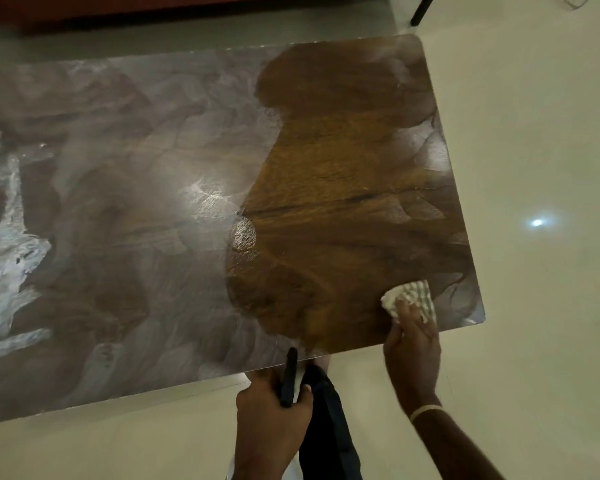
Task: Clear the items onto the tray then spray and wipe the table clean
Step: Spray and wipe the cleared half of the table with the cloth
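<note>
The right hand (413, 344) presses a checked cloth (411, 299) flat on the table (326, 168) near its near right corner. The left hand (271, 410) grips a spray bottle (289, 379) at the near edge; foam streaks cover the table's left.

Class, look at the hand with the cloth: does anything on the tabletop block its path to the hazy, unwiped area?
Nothing visible does. The right hand presses the cloth on the table; bare wood lies between it and the film.

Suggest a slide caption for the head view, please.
Right hand wipes the table with a cloth; left hand holds the sprayer.
</note>
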The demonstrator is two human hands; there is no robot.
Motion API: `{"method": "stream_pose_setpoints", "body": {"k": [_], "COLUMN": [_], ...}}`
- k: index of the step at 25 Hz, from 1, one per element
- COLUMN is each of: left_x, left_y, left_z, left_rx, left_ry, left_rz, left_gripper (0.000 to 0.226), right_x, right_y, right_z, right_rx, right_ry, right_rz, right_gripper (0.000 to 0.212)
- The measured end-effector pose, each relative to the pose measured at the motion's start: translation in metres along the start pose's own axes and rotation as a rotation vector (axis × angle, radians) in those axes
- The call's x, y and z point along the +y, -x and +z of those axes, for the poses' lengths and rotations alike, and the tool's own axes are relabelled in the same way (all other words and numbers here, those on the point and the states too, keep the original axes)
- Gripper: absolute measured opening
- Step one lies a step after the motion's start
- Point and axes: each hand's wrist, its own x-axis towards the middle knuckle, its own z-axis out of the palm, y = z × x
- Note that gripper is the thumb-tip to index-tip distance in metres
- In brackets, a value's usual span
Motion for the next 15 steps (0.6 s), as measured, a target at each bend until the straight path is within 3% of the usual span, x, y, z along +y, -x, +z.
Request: {"method": "stream_pose_setpoints", "body": {"k": [1, 3, 5, 7, 11, 12, 13, 15], "left_x": [-0.002, -0.007, -0.018, -0.03, -0.038, -0.035, -0.034, -0.031], "left_y": [0.0, 0.001, -0.003, -0.005, -0.006, -0.005, -0.004, -0.005], "left_z": [0.0, -0.002, -0.007, -0.013, -0.017, -0.019, -0.022, -0.027], "left_rx": [0.002, 0.007, 0.046, 0.092, 0.107, 0.125, 0.143, 0.166], "left_ry": [0.023, 0.063, 0.078, 0.125, 0.198, 0.233, 0.268, 0.296], "left_rz": [-0.066, -0.219, -0.29, -0.275, -0.276, -0.312, -0.345, -0.363], "left_gripper": [0.027, 0.028, 0.031, 0.03, 0.025, 0.026, 0.026, 0.029], "right_x": [-0.023, -0.062, -0.075, -0.088, -0.146, -0.159, -0.166, -0.157], "right_y": [0.018, 0.061, 0.052, 0.0, -0.07, -0.056, -0.028, 0.032], "right_z": [0.013, 0.03, 0.034, 0.031, 0.037, 0.045, 0.052, 0.05], "right_rx": [-0.04, -0.184, -0.297, -0.278, -0.23, -0.281, -0.372, -0.593], "right_ry": [0.004, -0.003, 0.008, 0.001, -0.001, -0.005, -0.004, -0.015], "right_rz": [-0.11, -0.585, -0.909, -0.913, -0.513, -0.56, -0.726, -1.207], "right_gripper": [0.035, 0.044, 0.045, 0.043, 0.042, 0.043, 0.044, 0.044]}}
